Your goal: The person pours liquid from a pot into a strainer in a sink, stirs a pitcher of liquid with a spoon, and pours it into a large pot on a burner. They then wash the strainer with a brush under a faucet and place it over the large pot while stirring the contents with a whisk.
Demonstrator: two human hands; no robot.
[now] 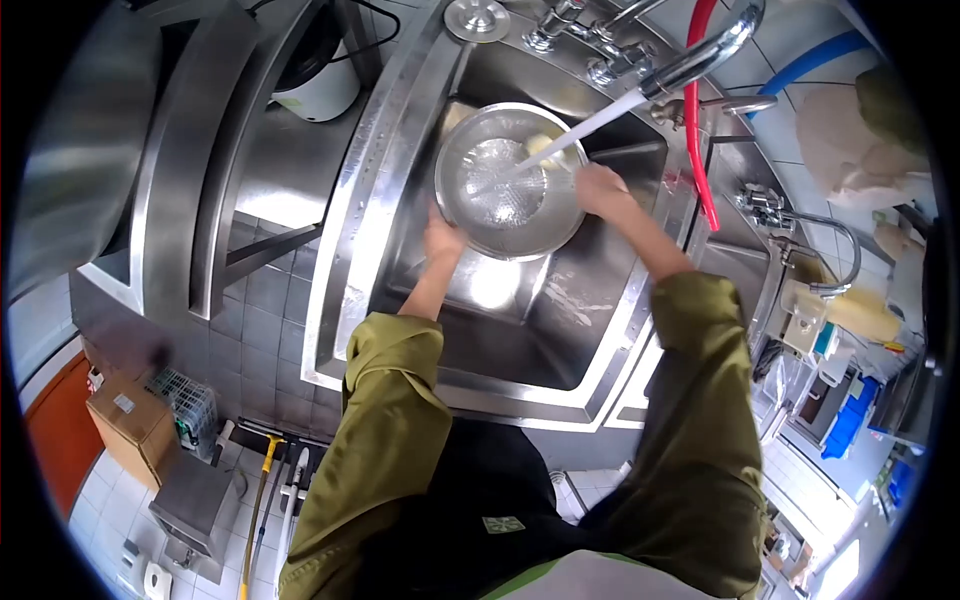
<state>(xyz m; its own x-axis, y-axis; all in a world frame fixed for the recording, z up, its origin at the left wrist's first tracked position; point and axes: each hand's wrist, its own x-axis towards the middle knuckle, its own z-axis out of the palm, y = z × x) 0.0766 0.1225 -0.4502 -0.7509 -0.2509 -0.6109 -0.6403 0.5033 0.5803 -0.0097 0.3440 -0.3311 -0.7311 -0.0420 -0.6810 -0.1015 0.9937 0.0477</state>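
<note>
A round metal colander (505, 235) with a dotted pattern in its base is held over the sink (530, 350). My left hand (443, 238) grips its lower left rim, with the fingers partly hidden beneath it. My right hand (603, 190) is closed at the right rim. Inside, near the upper right wall, lies a pale yellow lump (545, 150), too blurred to name. Water (585, 128) pours from the tap (700, 62) into the colander.
A round metal drain strainer (477, 18) sits on the sink's back left corner. A red hose (694, 130) hangs right of the tap. A second sink (735, 275) adjoins on the right. A white pot-like appliance (318, 95) stands on the left shelf.
</note>
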